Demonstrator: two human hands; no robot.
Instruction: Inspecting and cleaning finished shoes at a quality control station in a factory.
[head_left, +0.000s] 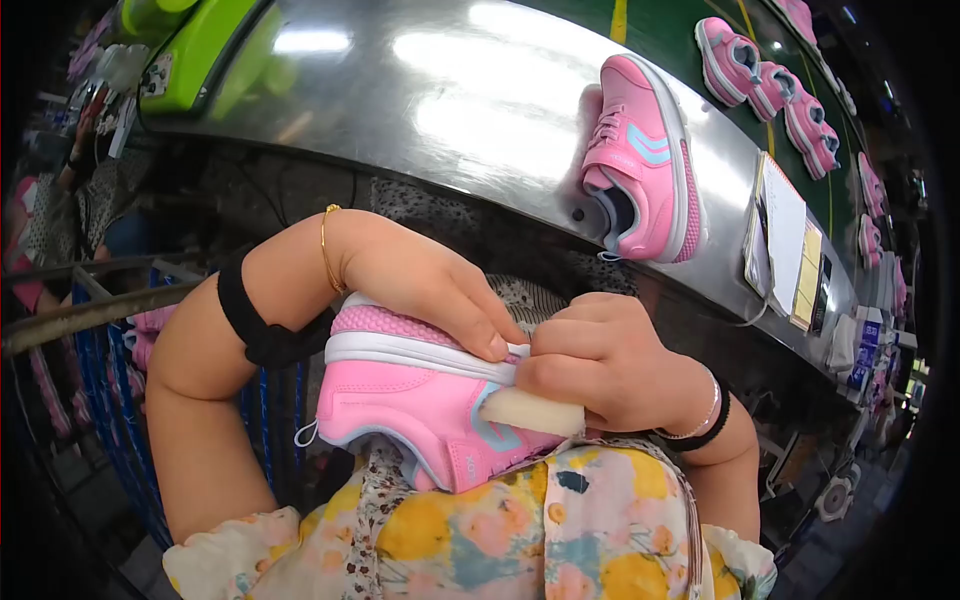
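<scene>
A pink sneaker [395, 390] with a white midsole and light blue trim lies on its side against my body, its sole turned up and away from me. My left hand [420, 280] grips it over the sole, the fingertips pressed on the white sidewall. Closed beside them, my right hand [620, 360] presses knuckles to the sole's edge. A cream-coloured flat block [535, 412], its exact kind unclear, pokes out under the right fingers against the shoe's upper. Most of that block and the right fingertips are hidden.
Beyond my hands runs a shiny metal bench [400, 90], with another pink sneaker [640, 160] on its edge. Several pink shoes [770, 90] rest on a green surface [660, 30]. Papers [780, 230] lie at the right. A blue-barred rack [110, 400] stands at my left.
</scene>
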